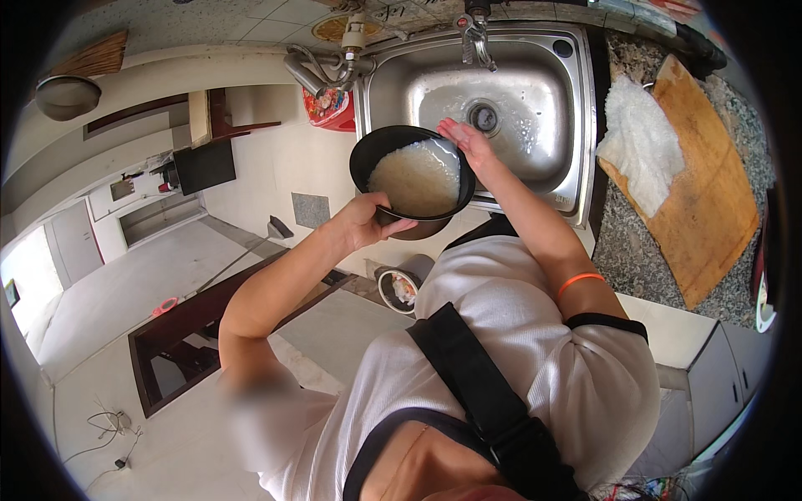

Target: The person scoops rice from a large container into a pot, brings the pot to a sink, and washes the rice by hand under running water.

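Note:
A dark cooking pot [362, 159] is held at the left front edge of the steel sink, tilted a little toward it. Inside lies pale rice [409, 182], with cloudy whitish water gathered along the right side. My left hand [373, 222] grips the pot's near-left rim, thumb over the edge and fingers underneath. On the far right side of the rim rests my right hand [469, 142], its fingers stretched out flat and pointing toward the sink. The contact between its palm and the pot is partly hidden.
The steel sink [535, 92] has a drain [483, 117] and a tap [476, 42]. On the right granite counter [618, 259] lie a wooden board [710, 192] and a white cloth [639, 142]. A bin [386, 288] with scraps stands below. A red container [330, 113] sits left of the sink.

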The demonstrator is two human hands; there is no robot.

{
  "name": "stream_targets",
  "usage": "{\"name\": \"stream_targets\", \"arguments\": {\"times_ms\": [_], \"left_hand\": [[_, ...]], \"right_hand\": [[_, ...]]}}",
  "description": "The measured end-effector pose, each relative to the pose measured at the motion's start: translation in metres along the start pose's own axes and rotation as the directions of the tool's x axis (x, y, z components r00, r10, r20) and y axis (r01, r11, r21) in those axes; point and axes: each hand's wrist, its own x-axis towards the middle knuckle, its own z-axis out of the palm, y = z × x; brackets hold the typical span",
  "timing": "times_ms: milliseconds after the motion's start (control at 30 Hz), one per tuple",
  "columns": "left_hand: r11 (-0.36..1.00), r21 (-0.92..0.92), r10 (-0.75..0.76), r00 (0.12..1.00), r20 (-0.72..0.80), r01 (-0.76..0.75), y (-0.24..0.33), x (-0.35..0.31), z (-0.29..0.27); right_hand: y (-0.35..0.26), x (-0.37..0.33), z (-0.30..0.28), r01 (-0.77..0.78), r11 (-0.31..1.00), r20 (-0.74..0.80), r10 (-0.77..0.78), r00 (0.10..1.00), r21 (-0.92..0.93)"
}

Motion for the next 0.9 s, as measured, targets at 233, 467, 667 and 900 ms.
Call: {"name": "stream_targets", "arguments": {"times_ms": [233,467,667,900], "left_hand": [[1.0,0.01,-0.014,0.999,0.045,0.014,0.001,0.003,-0.003],[1.0,0.012,-0.019,0.998,0.053,0.019,0.001,0.003,0.0],[1.0,0.021,-0.022,0.999,0.041,0.021,0.002,0.005,0.001],[0.999,0.03,-0.035,0.999,0.024,0.034,0.004,0.003,0.005]], "right_hand": [[-0.001,0.001,0.001,-0.015,0.999,-0.016,0.016,1.0,0.048],[-0.003,-0.002,0.002,-0.032,0.995,-0.053,0.037,0.998,0.095],[-0.003,-0.002,0.002,0.004,0.998,-0.079,0.0,0.997,0.055],[-0.002,-0.007,0.007,0.011,0.999,-0.1,-0.006,0.995,0.046]]}}
